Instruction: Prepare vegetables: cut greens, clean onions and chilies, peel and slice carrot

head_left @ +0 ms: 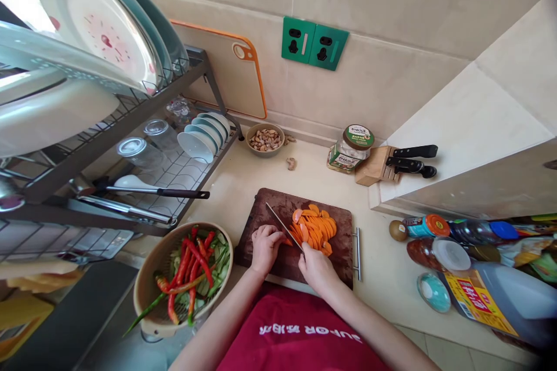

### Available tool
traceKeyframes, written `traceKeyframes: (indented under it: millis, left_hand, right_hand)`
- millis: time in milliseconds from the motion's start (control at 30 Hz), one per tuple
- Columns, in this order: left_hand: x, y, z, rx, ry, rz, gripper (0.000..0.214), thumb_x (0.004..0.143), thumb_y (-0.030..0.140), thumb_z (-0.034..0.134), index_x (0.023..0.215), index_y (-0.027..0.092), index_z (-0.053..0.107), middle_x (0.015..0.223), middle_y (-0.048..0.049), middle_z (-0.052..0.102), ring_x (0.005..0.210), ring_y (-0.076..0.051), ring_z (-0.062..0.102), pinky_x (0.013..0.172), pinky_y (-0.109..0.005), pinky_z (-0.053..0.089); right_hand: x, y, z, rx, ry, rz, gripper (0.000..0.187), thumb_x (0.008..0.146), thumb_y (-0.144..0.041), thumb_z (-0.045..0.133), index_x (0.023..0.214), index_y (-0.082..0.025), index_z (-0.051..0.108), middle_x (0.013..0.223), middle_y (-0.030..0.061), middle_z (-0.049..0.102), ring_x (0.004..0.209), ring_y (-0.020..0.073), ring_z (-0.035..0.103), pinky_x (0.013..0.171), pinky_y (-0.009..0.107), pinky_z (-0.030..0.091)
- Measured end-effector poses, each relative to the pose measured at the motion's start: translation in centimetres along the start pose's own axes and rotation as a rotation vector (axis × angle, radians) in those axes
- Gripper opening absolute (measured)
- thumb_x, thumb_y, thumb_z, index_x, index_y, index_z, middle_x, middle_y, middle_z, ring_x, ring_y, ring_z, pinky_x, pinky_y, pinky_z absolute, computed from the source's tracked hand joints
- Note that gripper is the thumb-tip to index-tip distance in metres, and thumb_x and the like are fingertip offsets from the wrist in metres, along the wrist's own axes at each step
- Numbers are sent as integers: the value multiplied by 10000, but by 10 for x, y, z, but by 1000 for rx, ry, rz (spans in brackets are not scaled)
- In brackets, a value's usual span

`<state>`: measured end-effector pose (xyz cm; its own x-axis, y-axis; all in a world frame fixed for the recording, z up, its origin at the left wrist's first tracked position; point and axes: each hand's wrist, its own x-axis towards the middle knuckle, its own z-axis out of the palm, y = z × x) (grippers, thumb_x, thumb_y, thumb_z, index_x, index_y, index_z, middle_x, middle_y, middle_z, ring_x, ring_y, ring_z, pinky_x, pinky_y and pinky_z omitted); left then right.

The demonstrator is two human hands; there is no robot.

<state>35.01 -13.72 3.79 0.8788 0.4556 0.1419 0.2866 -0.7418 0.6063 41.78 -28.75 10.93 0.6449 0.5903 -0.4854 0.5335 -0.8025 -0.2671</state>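
Observation:
My right hand [317, 265] is closed around the handle of a kitchen knife [282, 225], its blade slanting up and left across the brown cutting board [270, 206]. To the left of the blade, my left hand [265, 248] has its fingers curled down on the remaining end of a carrot [288, 241], mostly hidden beneath them. A heap of thin orange carrot slices [317, 229] lies on the right of the blade. The knife handle is largely covered by my right hand. A metal handle [358, 254] sticks out at the board's right edge.
At left, a colander [140, 290] holds red chillies and sliced green vegetables, below a dish rack [191, 82]. Behind the board are a bowl [266, 152] of garlic-like pieces, a lidded jar [350, 148] and a knife block [375, 166]. Bottles and a large jug [491, 301] line the right.

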Motion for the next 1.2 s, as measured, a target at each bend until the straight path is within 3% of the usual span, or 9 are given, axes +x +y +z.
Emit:
traceKeyframes:
  millis: [300,533,767,1000,1200]
  left_hand:
    - [0,-3,-2,-16,-6,21,130,800,255,572,749,255,692,800,-20,611,871,-179,501,767,-326,341]
    - [-1,-5,-1,-40,3,38,148,813,243,552,757,245,688,796,-23,610,855,-173,504,771,-322,356]
    - [-2,-11,2,-57,31,25,181,824,274,529,764,246,697,777,-32,580,828,-175,491,746,-314,378]
    - [-3,-11,0,-78,36,47,198,837,265,511,767,241,695,767,-31,575,837,-172,488,768,-317,381]
    - [-3,-14,2,-83,49,37,185,832,256,519,780,236,695,769,-35,579,813,-168,493,750,-318,391]
  right_hand:
    - [-7,4,-10,12,16,-60,162,849,-227,381,925,-194,520,743,46,660,648,165,617,532,239,285]
    - [8,-3,3,11,15,-10,170,852,-201,369,930,-182,519,779,77,672,699,176,628,560,248,302]
    - [-7,2,-10,-7,19,-65,171,844,-225,371,920,-198,522,754,54,663,654,173,619,534,251,280]
    - [8,-8,1,10,-6,-4,190,851,-201,364,947,-179,525,787,76,668,684,177,617,566,250,310]
    - [-4,-1,-10,8,18,-73,168,853,-225,375,930,-195,522,755,53,662,668,169,615,550,247,288]
